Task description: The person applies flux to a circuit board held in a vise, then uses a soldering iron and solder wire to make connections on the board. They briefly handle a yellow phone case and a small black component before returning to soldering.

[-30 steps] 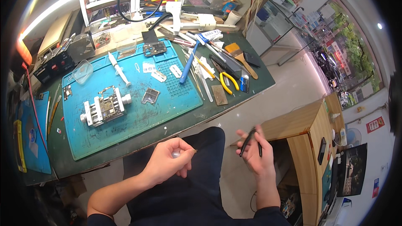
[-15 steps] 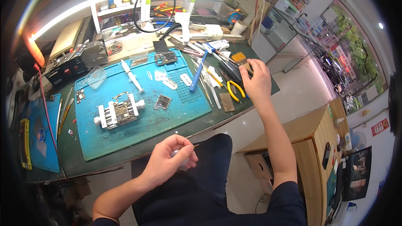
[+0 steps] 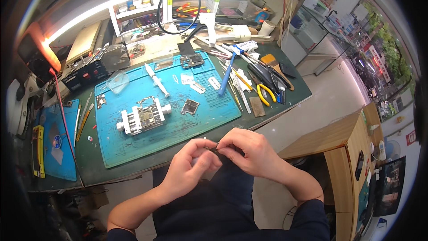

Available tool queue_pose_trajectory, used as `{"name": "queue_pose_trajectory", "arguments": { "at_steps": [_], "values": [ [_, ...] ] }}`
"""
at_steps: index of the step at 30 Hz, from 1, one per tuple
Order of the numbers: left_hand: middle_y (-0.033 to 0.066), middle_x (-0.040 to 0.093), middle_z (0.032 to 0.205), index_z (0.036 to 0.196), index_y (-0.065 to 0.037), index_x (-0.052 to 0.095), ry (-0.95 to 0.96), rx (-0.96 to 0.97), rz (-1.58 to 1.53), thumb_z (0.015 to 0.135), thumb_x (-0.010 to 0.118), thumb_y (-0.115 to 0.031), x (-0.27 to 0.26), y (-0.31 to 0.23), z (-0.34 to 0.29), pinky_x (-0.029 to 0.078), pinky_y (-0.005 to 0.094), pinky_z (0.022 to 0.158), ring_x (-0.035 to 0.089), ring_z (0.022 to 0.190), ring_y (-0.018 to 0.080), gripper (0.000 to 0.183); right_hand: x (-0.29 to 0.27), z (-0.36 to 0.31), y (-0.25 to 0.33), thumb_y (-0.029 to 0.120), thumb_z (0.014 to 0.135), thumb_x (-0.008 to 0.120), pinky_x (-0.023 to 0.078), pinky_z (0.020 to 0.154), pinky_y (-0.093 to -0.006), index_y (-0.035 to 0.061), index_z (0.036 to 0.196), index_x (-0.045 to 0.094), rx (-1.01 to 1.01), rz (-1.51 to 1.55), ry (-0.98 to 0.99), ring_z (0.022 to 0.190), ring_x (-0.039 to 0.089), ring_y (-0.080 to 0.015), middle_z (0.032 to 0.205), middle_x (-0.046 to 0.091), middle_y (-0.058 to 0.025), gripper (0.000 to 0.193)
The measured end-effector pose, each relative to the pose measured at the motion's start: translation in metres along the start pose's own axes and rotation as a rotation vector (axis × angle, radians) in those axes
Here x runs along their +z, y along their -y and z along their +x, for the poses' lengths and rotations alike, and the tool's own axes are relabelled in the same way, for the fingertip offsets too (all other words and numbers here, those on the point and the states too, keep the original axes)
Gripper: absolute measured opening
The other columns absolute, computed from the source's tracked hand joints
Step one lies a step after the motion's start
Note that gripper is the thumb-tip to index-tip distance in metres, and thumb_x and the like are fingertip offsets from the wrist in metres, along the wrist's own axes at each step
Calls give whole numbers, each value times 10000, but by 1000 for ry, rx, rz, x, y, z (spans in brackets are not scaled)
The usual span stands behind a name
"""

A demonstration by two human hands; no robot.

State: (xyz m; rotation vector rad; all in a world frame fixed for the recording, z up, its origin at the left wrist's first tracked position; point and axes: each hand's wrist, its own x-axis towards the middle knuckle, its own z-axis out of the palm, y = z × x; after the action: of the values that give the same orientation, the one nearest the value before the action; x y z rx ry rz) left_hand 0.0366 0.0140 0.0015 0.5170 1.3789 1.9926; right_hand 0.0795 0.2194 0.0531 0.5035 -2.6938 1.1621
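My left hand (image 3: 189, 167) is closed around a small whitish object (image 3: 208, 173), mostly hidden by the fingers, in front of the mat's near edge. Thumb and fingertips of my right hand (image 3: 245, 151) are pinched together right beside it, at a thin dark piece between the hands; its kind is too small to make out. Beyond them, on the blue work mat (image 3: 174, 140), a metal clamp holder (image 3: 145, 116) grips a circuit board. A small square chip-like part (image 3: 190, 106) lies to its right, and a white syringe (image 3: 157, 80) lies behind.
Right of the mat lie yellow-handled pliers (image 3: 266, 95), a blue-handled brush (image 3: 227, 75), tweezers and several other tools. A clear plastic box (image 3: 117, 82) sits at the mat's back left. A red cable (image 3: 67, 120) runs down the left side. A wooden cabinet (image 3: 339, 151) stands at right.
My right hand has come from the tools at the right side of the bench to my left hand, and its fingers have closed in a pinch. The view has shifted slightly.
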Motion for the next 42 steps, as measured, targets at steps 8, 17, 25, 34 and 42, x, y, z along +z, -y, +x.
{"name": "queue_pose_trajectory", "arguments": {
  "at_steps": [8,17,25,34,42],
  "values": [
    [73,676,1044,1277,-13,546,119,-310,-359,1042,523,-183,-12,-17,-4,493,259,793,640,959,128,291,2,11,-5,22,782,672,540,657,-339,52,984,616,-360,-185,-54,792,651,-248,893,638,-70,212],
    [66,676,1001,1170,-8,611,82,-250,-115,1002,617,-149,-12,-23,-12,574,279,784,664,895,123,219,5,8,-8,14,762,703,550,659,-311,41,1012,654,-465,-94,-74,786,661,-212,930,660,-58,257],
    [71,693,894,1023,16,677,-142,34,315,943,665,-76,-7,-13,-7,564,251,686,678,802,109,123,17,-1,-2,-16,841,703,561,671,-316,17,1100,668,-169,74,-193,768,695,-242,926,700,-106,263],
    [67,684,801,909,12,694,-239,228,673,869,699,0,-5,-16,-5,539,232,598,662,689,95,42,22,-6,-3,26,813,741,552,630,-313,18,1003,682,-46,158,-165,713,686,-230,847,670,-95,199],
    [58,666,793,904,10,698,-233,371,783,836,704,43,0,-13,-3,521,227,590,637,665,92,76,28,-8,-6,-10,752,717,538,583,-329,24,915,656,-97,14,-233,669,664,-254,794,651,-89,177]
  ]
}}
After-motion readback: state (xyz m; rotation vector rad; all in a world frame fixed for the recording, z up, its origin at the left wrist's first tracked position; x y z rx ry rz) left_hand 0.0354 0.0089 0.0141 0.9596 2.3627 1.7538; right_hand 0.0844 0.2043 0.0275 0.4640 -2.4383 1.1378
